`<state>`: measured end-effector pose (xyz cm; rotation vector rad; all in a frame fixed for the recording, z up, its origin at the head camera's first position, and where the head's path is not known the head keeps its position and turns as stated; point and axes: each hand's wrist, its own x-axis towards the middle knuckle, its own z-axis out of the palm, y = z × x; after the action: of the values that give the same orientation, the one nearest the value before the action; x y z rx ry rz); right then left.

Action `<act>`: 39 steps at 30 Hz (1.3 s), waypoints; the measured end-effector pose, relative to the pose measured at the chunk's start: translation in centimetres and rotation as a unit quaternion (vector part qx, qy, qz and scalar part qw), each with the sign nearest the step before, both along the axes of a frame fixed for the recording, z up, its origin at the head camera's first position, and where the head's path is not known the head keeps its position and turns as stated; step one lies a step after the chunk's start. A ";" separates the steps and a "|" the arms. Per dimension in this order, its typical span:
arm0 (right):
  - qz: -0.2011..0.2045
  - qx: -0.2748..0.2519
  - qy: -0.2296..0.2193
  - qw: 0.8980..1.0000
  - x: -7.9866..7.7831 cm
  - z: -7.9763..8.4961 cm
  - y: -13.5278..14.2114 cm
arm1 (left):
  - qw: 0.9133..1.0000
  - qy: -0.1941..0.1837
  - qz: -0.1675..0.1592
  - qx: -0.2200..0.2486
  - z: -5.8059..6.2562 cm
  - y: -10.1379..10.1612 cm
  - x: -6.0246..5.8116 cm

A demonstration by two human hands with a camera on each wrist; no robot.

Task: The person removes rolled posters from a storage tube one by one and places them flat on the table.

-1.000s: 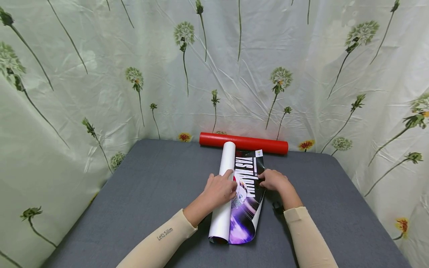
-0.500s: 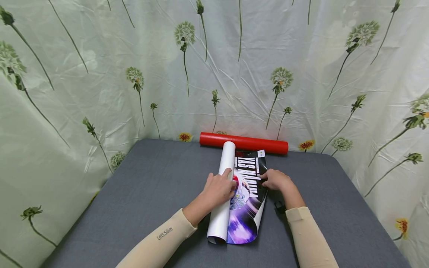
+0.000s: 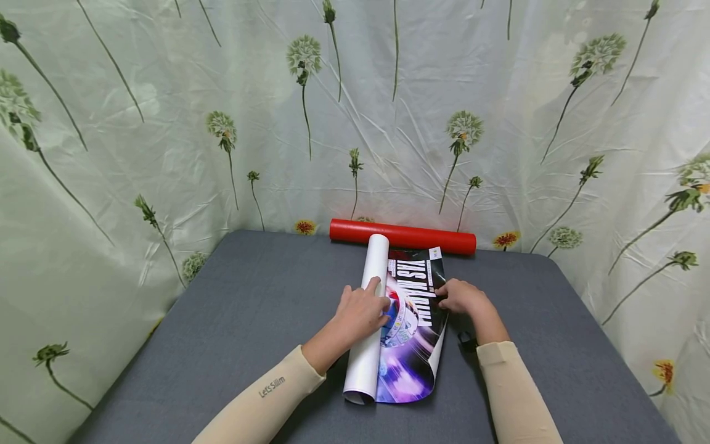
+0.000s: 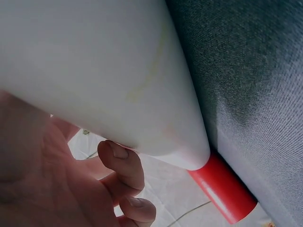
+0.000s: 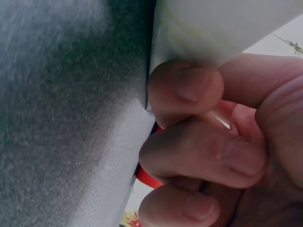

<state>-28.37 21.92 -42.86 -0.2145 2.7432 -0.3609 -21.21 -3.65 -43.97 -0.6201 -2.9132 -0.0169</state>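
A glossy poster (image 3: 407, 364) lies lengthwise on the grey table, its left side still a white roll (image 3: 362, 370) and its right side spread out, with black, white and purple print. My left hand (image 3: 360, 311) rests across the roll, index finger extended along the top; in the left wrist view its fingertips (image 4: 120, 158) touch the white paper. At the free right edge, my right hand (image 3: 461, 297) pinches the poster between thumb and curled fingers. The right wrist view shows these fingers (image 5: 189, 151) bent at the sheet's white underside, close over the table. The lower right corner curls upward.
A red tube (image 3: 407, 237) lies crosswise at the back of the table, just behind the roll's far end. The grey table (image 3: 266, 296) has rounded far corners. A floral curtain (image 3: 388, 111) hangs behind and along both sides.
My right hand has moved slightly right, drawing the poster's edge with it, so more of the printed face shows. My left hand has stayed nearly in place on the roll.
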 end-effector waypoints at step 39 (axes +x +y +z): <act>-0.043 0.004 -0.020 0.999 -0.3 -0.2 1.5 | 0.999 -0.011 0.030 -0.004 0.5 -0.1 0.1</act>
<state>-28.66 23.41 -43.02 -0.0868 2.7199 -0.3737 -21.09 -3.78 -43.50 -0.5360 -2.9542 -0.0046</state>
